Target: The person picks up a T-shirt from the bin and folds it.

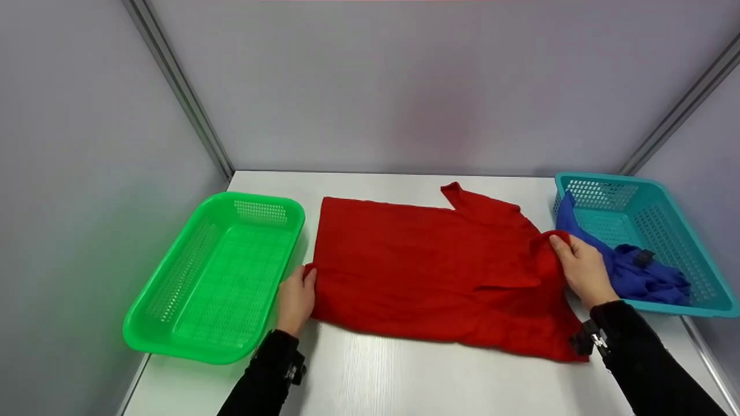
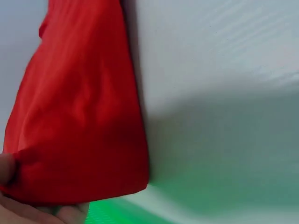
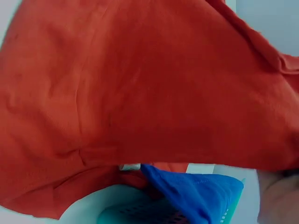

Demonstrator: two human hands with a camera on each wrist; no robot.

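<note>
A red T-shirt (image 1: 404, 254) lies spread sideways on the white table, its hem to the left and one sleeve (image 1: 483, 202) sticking out at the far side. At the hem, my left hand (image 1: 296, 300) pinches the cloth between thumb and fingers; the left wrist view shows the thumb on top of the red fabric (image 2: 88, 116). My right hand (image 1: 584, 268) grips the shirt near its shoulder end, lifting a fold there. In the right wrist view the raised red cloth (image 3: 154, 88) covers most of the picture, and only part of the hand shows at the lower right.
A green plastic basket (image 1: 136, 323) stands left of the shirt. On the right is a teal basket (image 1: 711, 271) with blue clothing (image 1: 647, 277) in it, partly draped over its near-left rim. Grey-white panels (image 1: 404, 86) enclose the table at the back and sides.
</note>
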